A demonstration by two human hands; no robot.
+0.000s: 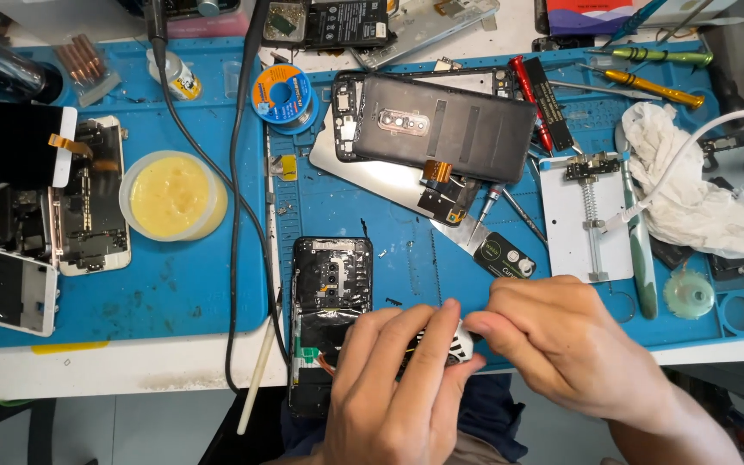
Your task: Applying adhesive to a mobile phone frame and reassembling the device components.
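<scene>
Both hands are meeting at the lower centre of the frame, over the near edge of the blue work mat [174, 293]. Left hand [398, 379] is curling its fingers around a small white-edged part [461, 340], apparently cradling it so it is not slipping; most of that part is hidden, so its kind is uncertain. Right hand [561, 340] is closing thumb and forefinger in a pinch at the same part's right end, the remaining fingers folded in, which is leaving fine control to the fingertips.

Just left of the hands an opened black phone [331, 293] is lying flat with its inner boards exposed, its lower end partly covered by the left hand, close enough for parts to pass between the two.

Further up the frame:
- dark back cover [449, 129] is resting on a metal plate, upper centre;
- solder spool [283, 95] is sitting left of it;
- round tub of yellow paste [172, 196] is sitting at mid left;
- screwdrivers [647, 82] are lying at upper right, beyond a crumpled white cloth [682, 185];
- white board holder [592, 215] is lying right of centre.
</scene>
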